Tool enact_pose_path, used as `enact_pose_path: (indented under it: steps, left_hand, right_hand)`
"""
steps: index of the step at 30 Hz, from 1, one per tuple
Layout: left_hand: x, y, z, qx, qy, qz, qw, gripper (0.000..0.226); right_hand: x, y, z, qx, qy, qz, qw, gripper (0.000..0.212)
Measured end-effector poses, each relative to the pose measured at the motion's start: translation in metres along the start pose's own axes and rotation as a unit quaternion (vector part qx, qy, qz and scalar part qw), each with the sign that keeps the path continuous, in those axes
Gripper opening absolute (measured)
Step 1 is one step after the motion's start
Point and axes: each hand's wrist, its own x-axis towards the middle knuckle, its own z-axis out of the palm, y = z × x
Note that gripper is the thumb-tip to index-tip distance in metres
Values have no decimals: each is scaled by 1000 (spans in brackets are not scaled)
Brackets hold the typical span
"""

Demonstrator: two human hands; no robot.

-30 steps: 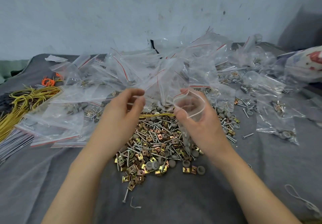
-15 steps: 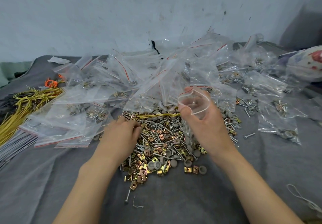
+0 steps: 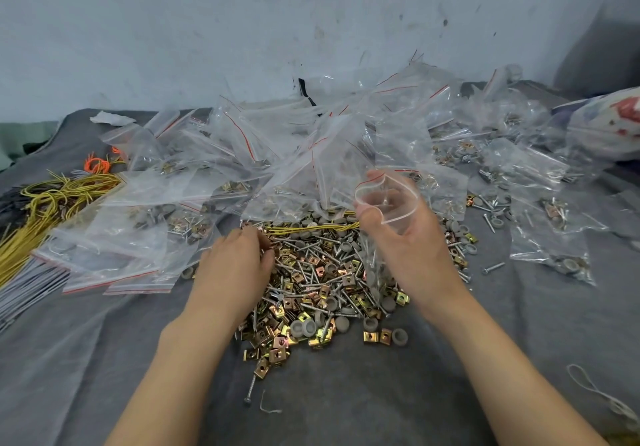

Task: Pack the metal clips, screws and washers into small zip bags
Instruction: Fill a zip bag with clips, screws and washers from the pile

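Seen from the head camera, the left hand (image 3: 239, 265) has dropped away from the bag's mouth. It now lies knuckles-up on the pile of clips, screws and washers (image 3: 311, 293), fingers curled into it; whether it has grabbed anything I cannot tell. The right hand (image 3: 412, 248) pinches the zip bag (image 3: 388, 203) just above the pile, its mouth propped open. I reckon a fresh handful is being fetched. Filled bags (image 3: 242, 168) are heaped behind. No readable writing anywhere.
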Motion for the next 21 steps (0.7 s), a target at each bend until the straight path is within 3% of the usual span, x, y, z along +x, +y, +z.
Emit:
enact_pose_path:
  steps: [4,11,17,21]
  left_hand:
    - [-2,3,0,-7,-14,46,999,11]
    - [-4,7,2,59,-84,67,992,33]
    - [-3,7,2,-10,-70,70,995,10]
    - [-4,4,4,-48,-48,80,994,8]
  right_hand:
    - [0,0,-1,4,3,2,1000,41]
    - [-1,-1,-2,1,7,0,1000,43]
    - [0,-2,-2,1,8,-4,1000,40]
    - [0,-2,-1,6,6,-2,1000,47]
